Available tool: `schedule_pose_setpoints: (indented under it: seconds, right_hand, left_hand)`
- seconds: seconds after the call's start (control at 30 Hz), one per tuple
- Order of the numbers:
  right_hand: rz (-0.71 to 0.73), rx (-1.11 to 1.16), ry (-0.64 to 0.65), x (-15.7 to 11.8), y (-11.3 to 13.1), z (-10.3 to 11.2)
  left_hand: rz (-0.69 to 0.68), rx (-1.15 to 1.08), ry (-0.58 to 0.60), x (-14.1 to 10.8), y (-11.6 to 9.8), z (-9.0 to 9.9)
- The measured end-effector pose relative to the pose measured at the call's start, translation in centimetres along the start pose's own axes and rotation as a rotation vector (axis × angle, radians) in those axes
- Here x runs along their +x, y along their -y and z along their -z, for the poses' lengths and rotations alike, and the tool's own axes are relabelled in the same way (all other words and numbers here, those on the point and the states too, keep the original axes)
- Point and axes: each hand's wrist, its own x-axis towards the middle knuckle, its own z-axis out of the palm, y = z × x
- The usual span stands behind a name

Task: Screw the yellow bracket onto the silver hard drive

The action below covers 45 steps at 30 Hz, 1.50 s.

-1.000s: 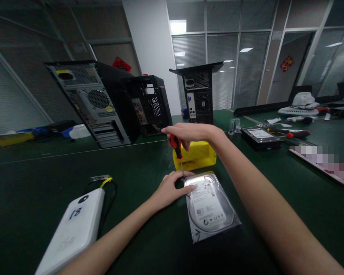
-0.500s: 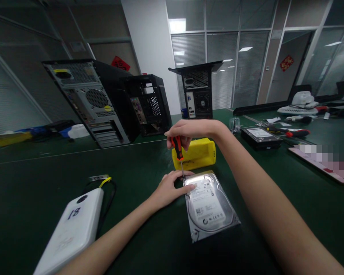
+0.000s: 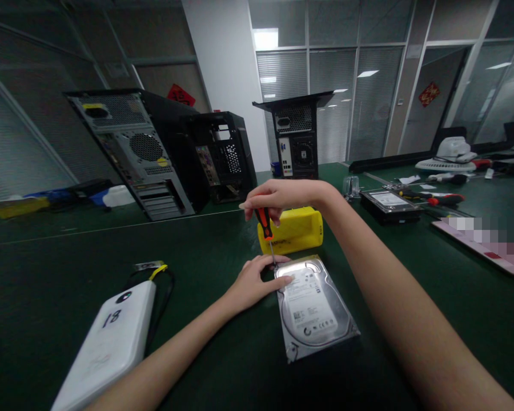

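Observation:
A silver hard drive (image 3: 312, 305) with a white label lies flat on the green table in front of me. My left hand (image 3: 257, 281) grips its far left corner, thumb on the top face and fingers along the far edge. Above that corner, my right hand (image 3: 270, 198) is closed around the handle of an orange and black screwdriver (image 3: 264, 224). The shaft points down, and its tip meets the drive's far left corner beside my left fingers. The exact contact at the tip is too small to make out. Just behind the drive sits a yellow plastic bin (image 3: 297, 231).
Computer cases (image 3: 124, 148) stand at the back left, with another black case (image 3: 297, 137) behind the bin. A white device marked 18 (image 3: 111, 337) with a cable lies at left. To the right are a second hard drive (image 3: 389, 204), red-handled pliers (image 3: 445, 200) and a pink-edged tablet (image 3: 475, 245).
My right hand's fingers have shifted slightly left on the screwdriver handle, and the handle leans a little more to the left. My left hand and the hard drive stay put.

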Motion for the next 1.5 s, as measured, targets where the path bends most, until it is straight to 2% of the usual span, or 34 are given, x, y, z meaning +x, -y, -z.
schedule_pose_setpoints:
  seconds: [0.37, 0.53, 0.73, 1.0, 1.27, 1.5]
  right_hand:
    - [0.041, -0.047, -0.048, 0.4, -0.4, -0.2]
    - [0.072, -0.018, -0.013, 0.5, -0.3, -0.3]
    - [0.058, -0.067, -0.075, 0.7, -0.4, -0.6]
    - [0.008, 0.017, -0.020, 0.8, 0.3, -0.8]
    - [0.081, 0.031, -0.035, 1.4, -0.9, -0.6]
    - [0.103, 0.065, -0.001, 1.3, -0.7, -1.1]
  left_hand:
    - [0.013, 0.004, -0.001, -0.2, -0.3, 0.1]
    - [0.018, 0.003, -0.003, -0.2, -0.5, 0.2]
    - [0.021, 0.008, -0.002, -0.1, -0.3, 0.2]
    - [0.012, 0.010, -0.020, -0.1, -0.1, 0.0]
    - [0.020, 0.010, -0.016, -0.1, -0.4, 0.1]
    - [0.017, 0.019, -0.010, -0.2, -0.5, 0.1]
